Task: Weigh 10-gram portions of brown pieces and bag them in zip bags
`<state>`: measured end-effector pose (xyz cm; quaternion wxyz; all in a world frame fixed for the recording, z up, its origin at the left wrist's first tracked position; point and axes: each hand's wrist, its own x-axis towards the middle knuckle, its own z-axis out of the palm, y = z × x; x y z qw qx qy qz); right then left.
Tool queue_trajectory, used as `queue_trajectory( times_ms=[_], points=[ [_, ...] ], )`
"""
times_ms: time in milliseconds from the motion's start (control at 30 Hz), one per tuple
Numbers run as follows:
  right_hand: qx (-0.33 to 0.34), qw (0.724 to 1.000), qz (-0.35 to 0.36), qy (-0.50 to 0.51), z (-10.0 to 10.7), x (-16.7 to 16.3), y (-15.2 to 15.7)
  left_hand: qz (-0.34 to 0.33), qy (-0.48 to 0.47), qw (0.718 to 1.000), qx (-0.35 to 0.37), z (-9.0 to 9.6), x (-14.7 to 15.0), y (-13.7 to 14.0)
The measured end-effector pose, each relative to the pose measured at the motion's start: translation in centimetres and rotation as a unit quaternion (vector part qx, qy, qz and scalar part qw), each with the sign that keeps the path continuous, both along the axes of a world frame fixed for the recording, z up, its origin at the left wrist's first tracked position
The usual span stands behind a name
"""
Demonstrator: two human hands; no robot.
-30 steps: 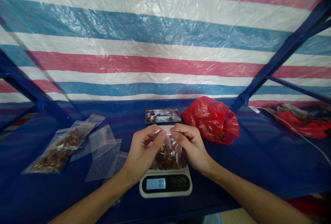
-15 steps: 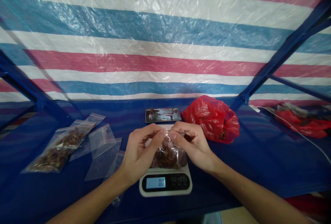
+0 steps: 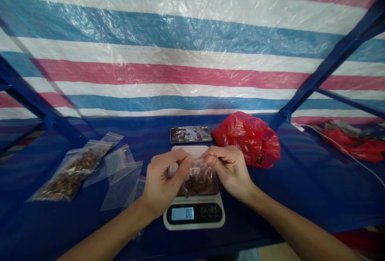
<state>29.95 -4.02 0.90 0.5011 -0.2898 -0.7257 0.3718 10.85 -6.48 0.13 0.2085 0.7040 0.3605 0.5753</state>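
Between my hands hangs a clear zip bag [image 3: 197, 181] with brown dried pieces in its lower part. My left hand [image 3: 168, 178] pinches the top left corner between thumb and forefinger. At the top right corner, my right hand [image 3: 229, 168] grips the same edge in a pinch. Under the bag is a white digital kitchen scale [image 3: 194, 225] with a dark plate; its lit display reads 0.0. Whether the bag touches the plate I cannot tell, though the reading suggests no weight on it.
Filled zip bags [image 3: 64, 182] lie at the left, beside several flat clear bags [image 3: 120, 180]. Behind the scale a phone [image 3: 191, 134] shows a picture. A red plastic bag [image 3: 245, 140] stands right of it. Blue frame posts [image 3: 319, 68] rise at the sides; a white cable [image 3: 343, 146] runs at right.
My hands have moved slightly apart along the bag's top edge, so more of the scale plate shows between them. The phone's picture has changed. The display still reads 0.0.
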Motion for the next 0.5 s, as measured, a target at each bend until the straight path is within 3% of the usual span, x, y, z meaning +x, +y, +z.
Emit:
queue_trajectory(
  times_ms=[100,267,500],
  points=[
    [0.056,0.998,0.013,-0.025,-0.1,0.1,-0.1,-0.014,0.022,0.999,0.045,0.2,0.3,-0.1],
    [0.042,0.997,0.038,-0.053,-0.4,-0.2,-0.4,0.002,0.058,0.997,0.051,0.5,0.4,-0.4],
    [0.041,0.996,0.005,-0.081,0.1,0.0,0.1,0.006,-0.018,0.998,-0.059,0.5,-0.6,1.0]
  ],
)
